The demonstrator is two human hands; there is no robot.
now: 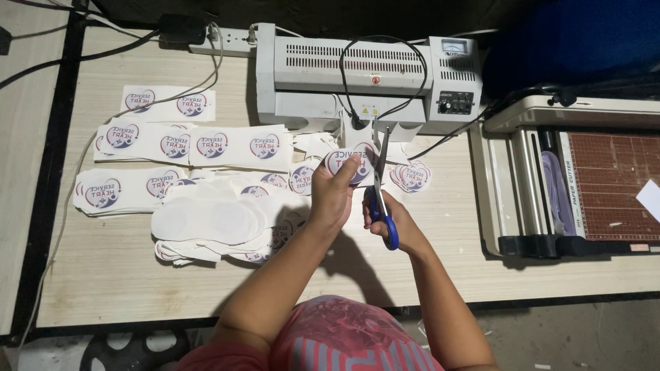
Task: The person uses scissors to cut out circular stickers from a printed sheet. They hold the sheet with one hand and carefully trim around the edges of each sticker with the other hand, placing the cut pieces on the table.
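We take the wooden table (124, 288) as our landmark. At its far edge stands the grey laminator (357, 75), and at its right end the paper trimmer (570, 178) with its brown gridded bed. Left of the table's middle lie the printed sheets (172, 144), rows of round red-and-blue emblems on white, and nearer us the pile of white offcuts (213, 220) with round holes in them. Just right of the middle sits a small stack of cut round stickers (411, 175).

Above the table's middle, in front of the laminator, our left hand (333, 196) is clamped on the sticker piece (350, 165), thumb on its face, holding it up flat toward us. Our right hand (392, 216) is closed through the blue handles of the scissors (380, 192). The blades run nearly straight away from us, pointing at the laminator, and lie along the piece's right edge, touching it. So the piece sits just left of the blades and beyond both hands; the left hand is nearer, already on it.
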